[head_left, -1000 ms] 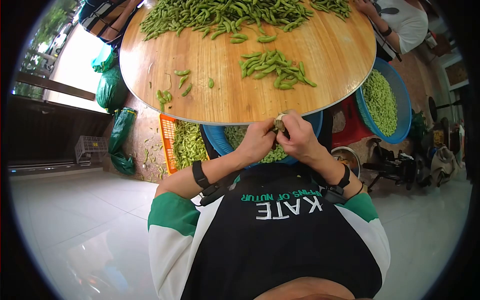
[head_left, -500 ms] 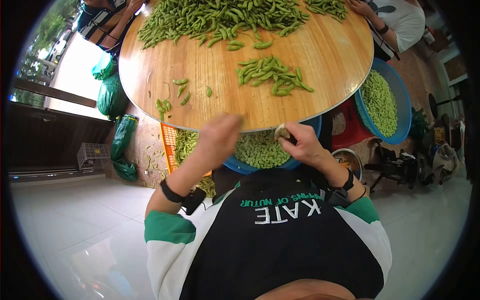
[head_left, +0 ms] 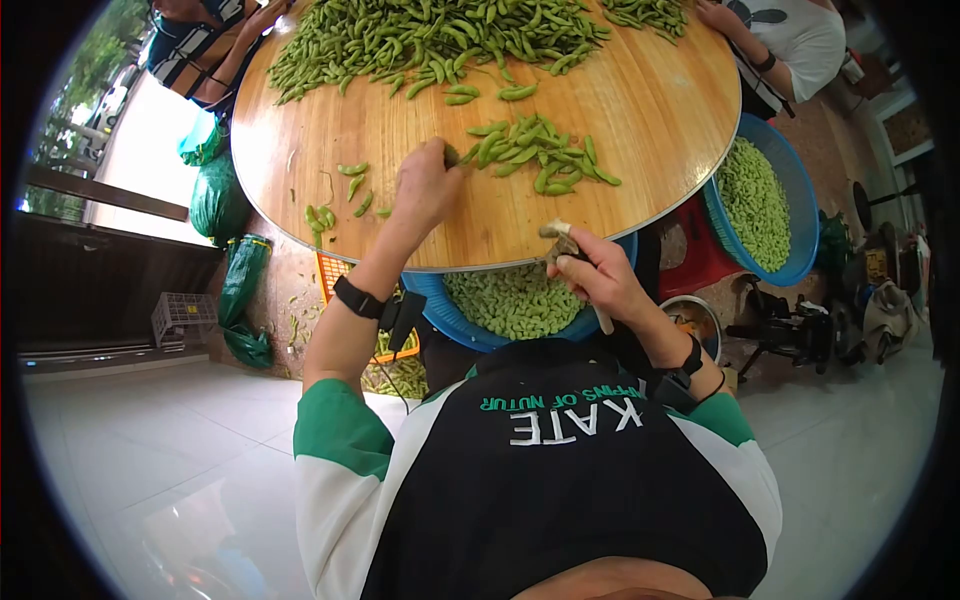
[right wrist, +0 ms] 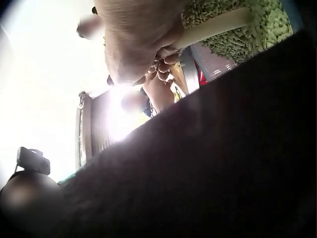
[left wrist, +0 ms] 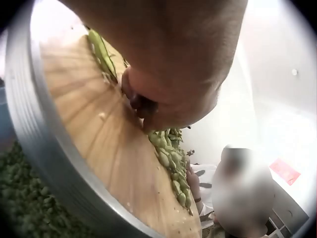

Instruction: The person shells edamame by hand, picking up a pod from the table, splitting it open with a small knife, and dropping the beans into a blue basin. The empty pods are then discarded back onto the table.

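Note:
My left hand [head_left: 428, 188] reaches over the round wooden table, fingers curled down at the left edge of a small heap of green edamame pods [head_left: 540, 150]. In the left wrist view the left hand [left wrist: 173, 94] hides its own fingertips, so I cannot tell whether a pod is pinched there. At the table's near edge, my right hand [head_left: 600, 275] grips a tool with a pale, flat handle [right wrist: 213, 29] that sticks out below the palm. Pale wrapping [head_left: 556, 230] covers a right fingertip. Below the right hand sits a blue basin [head_left: 430, 295] of shelled beans [head_left: 520, 300].
A large pile of pods [head_left: 430, 45] covers the table's far side. Some loose pods [head_left: 355, 185] lie to the left. An orange basket [head_left: 330, 270] stands under the left edge, another blue basin [head_left: 812, 215] of beans at right. Two other people sit across the table.
My left hand has parted from the right and moved forward over the table to the small heap. The right hand stays near the edge, turned so the pale handle shows.

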Demonstrator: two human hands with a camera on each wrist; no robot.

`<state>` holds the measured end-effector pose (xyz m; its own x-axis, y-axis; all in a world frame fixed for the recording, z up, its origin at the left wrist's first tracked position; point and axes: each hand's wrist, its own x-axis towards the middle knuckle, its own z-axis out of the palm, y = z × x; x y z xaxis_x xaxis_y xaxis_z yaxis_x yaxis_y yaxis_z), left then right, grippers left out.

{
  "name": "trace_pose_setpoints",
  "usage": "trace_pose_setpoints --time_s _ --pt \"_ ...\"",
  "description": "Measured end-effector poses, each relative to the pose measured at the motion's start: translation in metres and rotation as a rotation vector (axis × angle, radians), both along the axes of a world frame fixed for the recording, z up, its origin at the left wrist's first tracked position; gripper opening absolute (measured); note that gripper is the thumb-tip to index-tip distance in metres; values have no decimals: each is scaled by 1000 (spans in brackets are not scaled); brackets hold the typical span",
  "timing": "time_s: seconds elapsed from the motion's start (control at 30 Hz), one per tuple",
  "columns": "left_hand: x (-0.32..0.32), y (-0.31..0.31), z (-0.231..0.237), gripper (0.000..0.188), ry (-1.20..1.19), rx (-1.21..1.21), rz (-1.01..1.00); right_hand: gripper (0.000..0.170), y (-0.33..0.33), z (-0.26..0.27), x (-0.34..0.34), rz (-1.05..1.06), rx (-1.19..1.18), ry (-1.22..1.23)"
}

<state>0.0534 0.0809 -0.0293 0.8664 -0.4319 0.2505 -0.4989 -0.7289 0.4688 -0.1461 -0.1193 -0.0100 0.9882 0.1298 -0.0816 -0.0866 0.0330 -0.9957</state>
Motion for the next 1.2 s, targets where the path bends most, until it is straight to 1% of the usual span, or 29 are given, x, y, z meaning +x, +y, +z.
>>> trace_pose_setpoints --time_s 0.03,0.07,0.1,0.13,0.17,0.2,0.23,0.27,0.33,0.37,0.43,0.53,0.57,0.63,0.73,0.8,0.93,1.0,1.03,1.1,1.13,1.17,1.2 --pt "-1 7 2 19 23 -48 11 36 1 0 3 -2 4 -1" --pt "-4 12 3 16 47 -97 24 39 2 -1 8 6 126 28" --pt "-11 14 8 16 47 -93 25 42 4 -2 13 16 247 57" --pt "-20 15 18 14 287 -333 -17 42 5 -6 18 59 292 50" --pt "-29 14 26 12 529 -572 -60 42 9 -3 23 57 296 50" --pt "-40 13 30 12 533 -567 -63 42 16 2 27 26 383 85" --pt "-51 10 33 10 724 -727 -122 42 20 5 30 -8 468 121" --pt "-60 7 35 8 917 -887 -182 42 22 4 33 -15 468 123" --pt "-75 3 34 8 976 -924 -222 29 23 -1 37 39 629 176" --pt "-80 2 33 9 1028 -962 -258 29 23 -1 36 35 628 181" --pt "-83 -1 28 10 1029 -986 -270 31 21 0 34 113 741 169" --pt "-85 -1 28 10 1024 -981 -261 32 21 0 29 118 792 162" --pt "-86 -2 29 9 1004 -976 -259 32 21 0 28 117 792 164" --pt "-87 -4 28 9 984 -971 -259 41 21 3 26 108 711 142" --pt "-92 -5 24 9 947 -997 -273 41 21 5 24 99 722 152" --pt "-96 -7 25 11 811 -973 -260 39 23 8 22 69 705 145" --pt "-98 -9 22 13 791 -994 -277 37 23 3 22 13 664 123" --pt "-94 -11 20 14 1029 -1146 -337 37 21 3 19 31 697 134" --pt "-90 -10 22 14 1028 -1146 -339 37 19 3 19 49 730 146" --pt "-85 -4 26 14 1423 -1141 -358 37 14 2 18 85 772 167" --pt "-85 -4 24 14 1424 -1142 -357 37 13 2 17 118 815 186" --pt "-85 -4 23 13 1540 -1199 -377 37 12 1 17 116 814 185" --pt "-85 -5 21 13 1657 -1256 -398 37 12 1 17 122 887 217"
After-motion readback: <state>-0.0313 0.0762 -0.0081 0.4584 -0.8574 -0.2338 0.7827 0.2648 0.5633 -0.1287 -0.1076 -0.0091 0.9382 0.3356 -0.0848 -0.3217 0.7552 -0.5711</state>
